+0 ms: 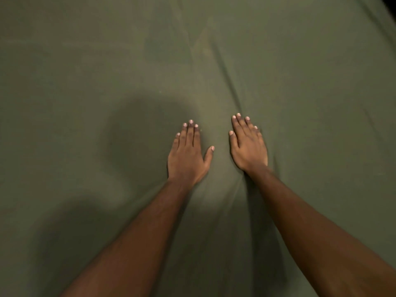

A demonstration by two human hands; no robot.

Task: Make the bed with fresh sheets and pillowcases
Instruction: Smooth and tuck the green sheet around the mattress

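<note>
Olive-green sheet [85,61] fills almost the whole view, spread over the bed. It lies mostly flat, under dim, warm light.

Your left hand [187,156] lies palm down on the sheet, just left of centre. The fingers are straight and held close together, and the thumb is angled out toward the other hand. It holds nothing and only rests on the cloth.

Your right hand [248,146] is also palm down on the sheet, just beside the left with a narrow strip of cloth between them. Its fingers are straight and a little fanned, pointing up and slightly left, with the thumb lying alongside the forefinger. It grips nothing either. It sits a little farther from you than the left hand.

Both arms are bare. The left forearm [139,232] comes in from the bottom left and the right forearm [310,221] from the bottom right, so the two converge toward the hands.

A long crease [222,67] runs from the upper middle down to the right hand's fingertips. Short folds [232,189] bunch in the cloth between the two wrists, fanning toward you.

A rounded shadow [139,133] falls on the sheet left of the left hand, and more shade spreads along the lower left.

At the top right corner there is a small dark patch [391,2] past the sheet's edge. You cannot tell what it is.
</note>
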